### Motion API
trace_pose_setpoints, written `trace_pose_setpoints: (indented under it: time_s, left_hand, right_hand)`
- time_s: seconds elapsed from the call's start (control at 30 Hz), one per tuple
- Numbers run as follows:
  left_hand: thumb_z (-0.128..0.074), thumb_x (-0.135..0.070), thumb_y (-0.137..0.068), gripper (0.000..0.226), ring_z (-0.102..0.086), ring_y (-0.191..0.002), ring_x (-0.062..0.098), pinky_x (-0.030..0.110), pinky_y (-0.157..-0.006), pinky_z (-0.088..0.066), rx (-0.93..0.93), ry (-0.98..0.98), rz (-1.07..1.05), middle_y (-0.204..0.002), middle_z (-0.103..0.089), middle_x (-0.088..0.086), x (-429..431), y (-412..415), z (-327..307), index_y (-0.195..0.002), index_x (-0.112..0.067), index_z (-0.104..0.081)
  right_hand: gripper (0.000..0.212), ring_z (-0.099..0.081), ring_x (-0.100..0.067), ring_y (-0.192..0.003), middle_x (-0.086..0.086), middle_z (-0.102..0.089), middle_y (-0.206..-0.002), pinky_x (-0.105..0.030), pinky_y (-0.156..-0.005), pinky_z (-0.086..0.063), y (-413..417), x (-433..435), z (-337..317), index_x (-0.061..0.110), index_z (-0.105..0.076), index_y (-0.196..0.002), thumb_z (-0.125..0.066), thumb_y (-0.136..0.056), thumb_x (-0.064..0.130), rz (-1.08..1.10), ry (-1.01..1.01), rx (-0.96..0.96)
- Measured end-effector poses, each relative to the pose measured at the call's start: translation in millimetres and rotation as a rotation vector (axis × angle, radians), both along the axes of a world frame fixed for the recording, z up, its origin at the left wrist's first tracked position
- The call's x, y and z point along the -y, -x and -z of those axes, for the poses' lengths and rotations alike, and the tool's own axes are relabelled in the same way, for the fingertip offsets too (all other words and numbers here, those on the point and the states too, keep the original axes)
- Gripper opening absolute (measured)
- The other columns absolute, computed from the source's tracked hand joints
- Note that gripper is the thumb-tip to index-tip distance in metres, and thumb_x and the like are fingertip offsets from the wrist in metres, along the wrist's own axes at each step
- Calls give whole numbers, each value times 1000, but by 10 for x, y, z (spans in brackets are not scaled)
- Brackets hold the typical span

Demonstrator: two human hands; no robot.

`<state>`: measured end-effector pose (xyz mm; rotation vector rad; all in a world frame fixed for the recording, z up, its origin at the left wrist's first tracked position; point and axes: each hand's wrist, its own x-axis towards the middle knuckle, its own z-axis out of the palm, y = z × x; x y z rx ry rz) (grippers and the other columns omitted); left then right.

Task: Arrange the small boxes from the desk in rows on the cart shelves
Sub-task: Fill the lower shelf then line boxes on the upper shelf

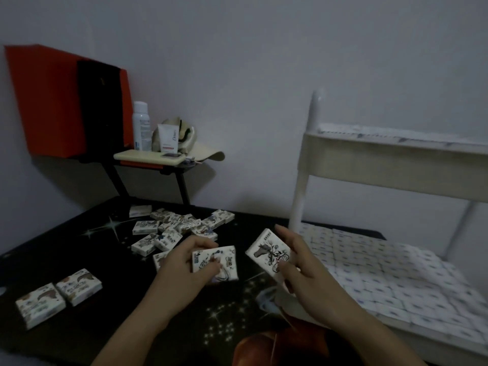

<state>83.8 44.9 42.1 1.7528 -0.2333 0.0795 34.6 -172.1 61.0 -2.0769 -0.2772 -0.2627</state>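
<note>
Work on the white cart (301, 202) at the right looks well advanced; its lower shelf (435, 342) is covered edge to edge with packed rows of small boxes (383, 270), and the upper shelf (390, 159) shows box tops along its rim, though how full it is cannot be told from this angle. The dark starry table (79, 326) still carries what is left; a loose pile of boxes (174, 228) lies jumbled near the back edge, well apart from a neat pair of boxes (58, 294) lying side by side at the front left. By my judgement roughly a score remain to be moved, a small share beside what is shelved. Two more are in transit above the table, between the pile and the cart; the left hand (184, 262) grips one printed box (219, 260) with fingers curled round its edge and thumb on its face; the right hand (303, 262) pinches a second box (266, 252), tilted, between thumb and fingers, nearer the cart.
</note>
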Motion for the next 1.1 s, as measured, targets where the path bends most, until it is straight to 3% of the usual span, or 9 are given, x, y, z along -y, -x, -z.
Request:
trace_pose_setpoints:
  time_s: [0.13, 0.3, 0.47, 0.6, 0.77, 0.87, 0.93, 1.03, 1.1]
  left_hand:
    - [-67, 2, -85, 25, -71, -77, 9, 17, -59, -54, 81, 104, 135, -92, -71, -3, 389, 203, -402, -102, -16, -67]
    - [-69, -2, -83, 24, -72, -79, 15, 24, -61, -57, 145, 194, 296, -90, -73, -4, 935, 417, -855, -101, -17, -68]
    - [-70, 0, -81, 36, -73, -78, 23, 30, -63, -59, 228, 229, 454, -91, -72, 1, 1478, 627, -1222, -110, -23, -70]
    - [-68, -2, -84, 34, -73, -78, 19, 27, -66, -60, 326, 186, 528, -90, -76, -5, 1874, 750, -1490, -106, -28, -71]
    - [-60, -1, -90, 25, -73, -75, 20, 30, -61, -60, 438, 220, 552, -96, -74, 6, 2354, 733, -1906, -109, -15, -70]
    - [-57, -6, -94, 35, -69, -70, 7, 29, -58, -59, 539, 181, 548, -105, -63, 6, 2626, 686, -2186, -122, -26, -63]
    - [-57, -6, -94, 37, -67, -70, 6, 27, -57, -59, 578, 116, 551, -110, -61, 2, 2813, 617, -2335, -122, -29, -63]
    - [-72, -10, -84, 40, -67, -71, 11, 24, -61, -58, 475, 80, 607, -110, -64, 3, 3073, 512, -2476, -121, -25, -64]
    - [-83, -14, -73, 56, -67, -71, 8, 20, -60, -56, 425, 35, 642, -105, -67, 2, 3218, 460, -2509, -123, -22, -61]
  right_hand:
    - [52, -63, -5, -89, 16, -62, -100, -21, -74, -52, 309, 350, -379, 49, -39, -130, -62, -92, 21, 145, 35, 203]
    - [27, -67, -9, -84, 10, -70, -93, -26, -62, -57, 712, 900, -877, 35, -63, -110, -64, -88, 21, 260, 15, 384]
    - [33, -72, -19, -75, 4, -69, -101, -29, -52, -57, 1120, 1326, -1183, 32, -60, -114, -54, -82, 35, 355, -55, 469]
    - [39, -69, -17, -69, 6, -64, -100, -23, -44, -50, 1332, 1683, -1434, 32, -50, -121, -53, -82, 37, 477, 63, 565]
    - [36, -66, -10, -75, 12, -62, -95, -25, -57, -53, 1409, 2204, -1847, 32, -45, -116, -63, -85, 29, 670, 228, 715]
    - [22, -63, -10, -81, 19, -60, -96, -35, -69, -56, 1399, 2468, -2019, 27, -52, -109, -62, -89, 26, 775, 340, 716]
    - [18, -61, -5, -79, 24, -57, -92, -31, -69, -52, 1386, 2593, -2069, 27, -55, -108, -61, -91, 25, 828, 430, 667]
    - [14, -58, -3, -76, 18, -57, -92, -26, -67, -48, 1364, 2720, -2072, 30, -58, -106, -60, -93, 26, 880, 588, 617]
    - [15, -57, -6, -78, 12, -56, -100, -31, -71, -50, 1348, 2776, -2065, 28, -61, -106, -61, -91, 24, 888, 670, 615]
